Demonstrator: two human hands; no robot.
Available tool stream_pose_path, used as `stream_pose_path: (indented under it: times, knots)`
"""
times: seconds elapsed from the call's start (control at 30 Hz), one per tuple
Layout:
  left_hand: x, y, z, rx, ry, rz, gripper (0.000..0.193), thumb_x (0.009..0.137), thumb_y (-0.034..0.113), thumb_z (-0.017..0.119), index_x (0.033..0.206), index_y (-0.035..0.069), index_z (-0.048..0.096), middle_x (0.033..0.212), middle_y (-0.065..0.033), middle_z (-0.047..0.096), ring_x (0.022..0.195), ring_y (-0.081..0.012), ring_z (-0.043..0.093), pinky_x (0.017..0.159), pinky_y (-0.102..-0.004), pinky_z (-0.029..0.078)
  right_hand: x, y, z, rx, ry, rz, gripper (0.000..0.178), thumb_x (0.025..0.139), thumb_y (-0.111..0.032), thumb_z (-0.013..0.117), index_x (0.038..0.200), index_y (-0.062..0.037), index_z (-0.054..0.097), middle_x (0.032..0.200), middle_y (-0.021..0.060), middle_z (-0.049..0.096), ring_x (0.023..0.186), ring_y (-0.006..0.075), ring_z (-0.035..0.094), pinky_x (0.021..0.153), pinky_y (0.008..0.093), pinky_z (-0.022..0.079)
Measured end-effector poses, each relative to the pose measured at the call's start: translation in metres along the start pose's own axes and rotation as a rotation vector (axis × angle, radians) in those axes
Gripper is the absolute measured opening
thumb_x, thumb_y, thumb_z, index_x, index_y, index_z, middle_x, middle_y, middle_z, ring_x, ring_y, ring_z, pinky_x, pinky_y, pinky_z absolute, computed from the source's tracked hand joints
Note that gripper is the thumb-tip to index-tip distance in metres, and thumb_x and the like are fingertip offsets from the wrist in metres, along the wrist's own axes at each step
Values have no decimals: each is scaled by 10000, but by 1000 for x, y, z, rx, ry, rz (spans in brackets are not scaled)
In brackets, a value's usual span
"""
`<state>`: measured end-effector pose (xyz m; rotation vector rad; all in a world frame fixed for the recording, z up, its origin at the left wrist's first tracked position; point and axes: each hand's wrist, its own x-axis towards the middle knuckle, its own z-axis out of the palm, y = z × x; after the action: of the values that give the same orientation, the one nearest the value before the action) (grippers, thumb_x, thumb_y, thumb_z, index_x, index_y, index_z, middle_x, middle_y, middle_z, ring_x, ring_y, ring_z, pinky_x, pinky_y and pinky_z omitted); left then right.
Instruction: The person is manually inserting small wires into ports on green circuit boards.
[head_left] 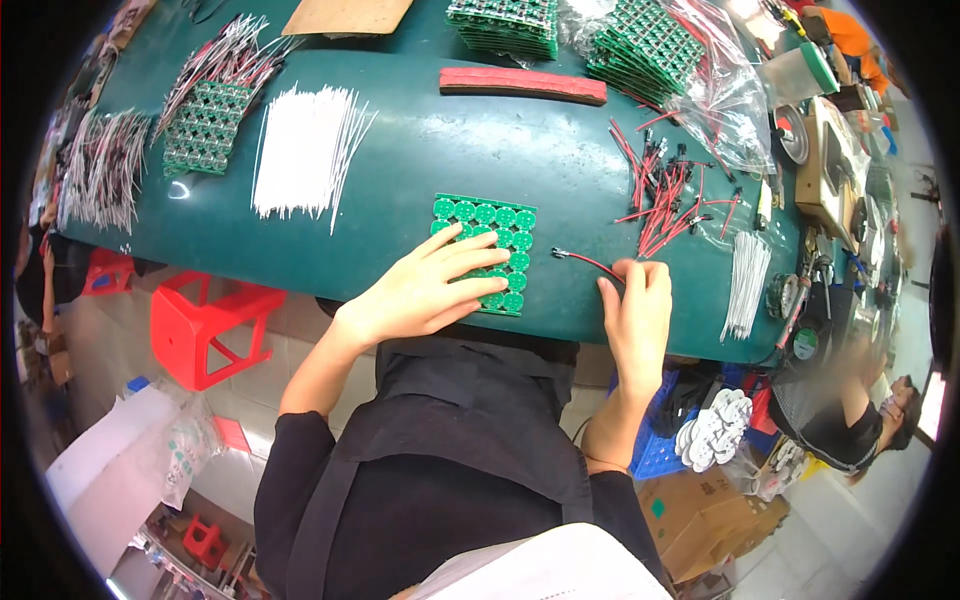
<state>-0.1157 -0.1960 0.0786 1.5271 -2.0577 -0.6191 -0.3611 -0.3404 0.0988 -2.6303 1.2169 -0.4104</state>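
Observation:
A green circuit board panel (518,243), made up of rows of small round boards, lies on the green table in front of me. My left hand (440,278) rests flat across its left and middle part, fingers spread, hiding some of the rounds. To the right of the panel, my right hand (638,300) pinches the end of a red wire lead (592,262) between thumb and forefinger. The lead points left toward the panel, a small dark connector at its free tip. Beyond that hand lies a loose pile of red and black wire leads (668,190).
White wires (305,150) lie in a sheaf at the left, near more wire bundles (107,165) and a populated panel (205,125). A red bar (522,85) and stacked panels (645,50) are at the back. Thin white strips (745,285) and a soldering iron (797,310) sit right.

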Motion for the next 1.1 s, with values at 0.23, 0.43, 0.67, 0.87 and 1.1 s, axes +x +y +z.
stream_pose_path:
  times: [0.23,0.43,0.67,0.87,1.1]
  knots:
    - [4,23,8,-448,339,-202,335,839,123,713,1164,84,640,1066,-76,631,916,-232,619,821,-372,511,-10,-23,11,786,-58,57,80,877,-27,627,865,-6,551,872,132,542,758,275,544,677,340,450]
    - [7,24,13,-762,616,-357,136,859,76,719,977,9,714,899,-83,682,835,-151,653,734,-272,536,2,-83,24,952,-217,-25,99,906,-53,628,940,2,554,871,128,593,706,261,596,655,353,495]
    - [-6,13,11,-1311,678,-451,166,875,45,700,1022,-30,689,925,-73,675,847,-157,659,757,-280,548,8,-84,35,961,-248,-87,84,908,-71,632,929,-8,581,834,122,592,700,258,597,645,340,495]
    - [-12,17,7,-1010,564,-427,142,857,18,705,995,-10,687,969,-58,649,894,-147,649,784,-278,544,15,-86,35,943,-240,-180,86,899,-76,638,924,-11,588,814,116,588,709,276,588,649,355,487]
    - [-3,12,1,-817,650,-434,103,852,24,707,949,-8,690,947,-55,662,843,-121,650,759,-257,540,30,-81,39,782,-169,-301,78,899,-93,625,929,-23,610,829,123,609,736,304,605,672,390,500]
